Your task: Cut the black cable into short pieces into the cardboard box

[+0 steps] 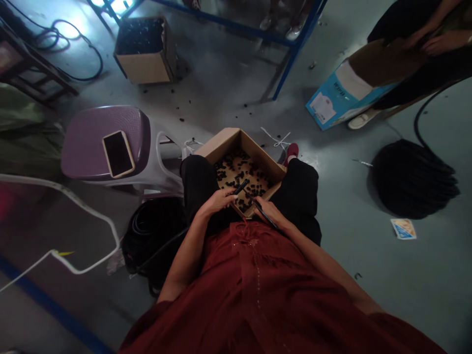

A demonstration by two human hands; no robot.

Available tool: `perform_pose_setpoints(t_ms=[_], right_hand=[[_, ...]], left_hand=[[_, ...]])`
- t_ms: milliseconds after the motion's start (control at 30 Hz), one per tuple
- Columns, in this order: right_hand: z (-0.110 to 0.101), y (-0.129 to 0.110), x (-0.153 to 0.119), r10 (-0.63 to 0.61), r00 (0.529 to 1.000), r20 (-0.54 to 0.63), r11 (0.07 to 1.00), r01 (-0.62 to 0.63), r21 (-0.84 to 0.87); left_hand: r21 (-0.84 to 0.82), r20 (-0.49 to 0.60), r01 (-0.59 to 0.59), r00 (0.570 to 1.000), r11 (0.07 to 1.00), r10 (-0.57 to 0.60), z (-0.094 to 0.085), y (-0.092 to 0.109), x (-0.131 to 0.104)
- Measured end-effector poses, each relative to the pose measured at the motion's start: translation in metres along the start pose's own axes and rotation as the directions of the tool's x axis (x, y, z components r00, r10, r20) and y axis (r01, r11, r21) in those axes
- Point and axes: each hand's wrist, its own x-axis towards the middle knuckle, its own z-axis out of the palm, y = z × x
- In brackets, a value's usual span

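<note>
Between my knees stands an open cardboard box (221,142) with many small black pieces (258,184) scattered over its bottom. My left hand (219,201) is closed on a short, thick black rod-like piece (241,186) that points up and right over the box. My right hand (270,211) is wrapped round a slim dark length (266,217); whether it is a tool or a piece of black cable, I cannot tell. Its thin front end reaches close to the left hand's piece, above the box's near corner.
A phone (118,154) lies on a purple stool (84,142) at left. Black coils (155,236) (409,177) lie on both sides. Behind stand a filled carton (143,66) and a blue table frame (287,69). At right, another person's hands (438,42) are over a blue box (339,98).
</note>
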Motion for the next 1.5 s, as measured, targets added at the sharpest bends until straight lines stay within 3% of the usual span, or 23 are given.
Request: perform_pose_setpoints(t_ms=[600, 900, 1033, 1167, 1233, 1333, 1400, 1500], right_hand=[[0.005, 0.006, 0.001, 0.018, 1.000, -0.011, 0.992, -0.019, -0.123], [0.005, 0.006, -0.002, 0.057, 0.998, -0.017, 0.997, -0.058, -0.042], [0.001, 0.007, -0.003, 0.021, 0.997, -0.071, 1.000, -0.019, 0.024], [-0.006, 0.009, -0.004, -0.017, 0.993, -0.113, 0.973, 0.042, 0.226], [-0.009, 0.010, -0.007, 0.011, 0.999, -0.048, 0.887, 0.013, 0.461], [-0.012, 0.014, -0.014, -0.066, 0.990, 0.125, 0.609, -0.059, 0.791], [-0.014, 0.019, -0.017, -0.158, 0.971, 0.181, 0.440, -0.095, 0.893], [-0.015, 0.026, -0.018, -0.222, 0.957, 0.188, 0.289, -0.120, 0.950]], left_hand=[[0.057, 0.011, -0.023, 1.000, 0.998, 0.022, 0.000, 0.001, 0.000], [0.042, 0.006, -0.011, 1.000, 0.999, 0.010, -0.001, 0.001, 0.002], [0.021, 0.001, -0.026, 1.000, 0.999, 0.026, -0.002, 0.001, 0.004], [0.003, -0.024, -0.026, 0.999, 1.000, 0.026, -0.001, 0.004, 0.004], [-0.006, -0.043, -0.012, 0.999, 1.000, 0.011, 0.000, 0.006, 0.004], [0.001, -0.070, 0.008, 0.998, 1.000, -0.008, 0.002, 0.007, 0.005], [0.015, -0.080, 0.026, 0.996, 1.000, -0.024, 0.003, 0.008, 0.006], [0.016, -0.088, 0.054, 0.995, 0.998, -0.053, 0.003, 0.011, 0.007]])
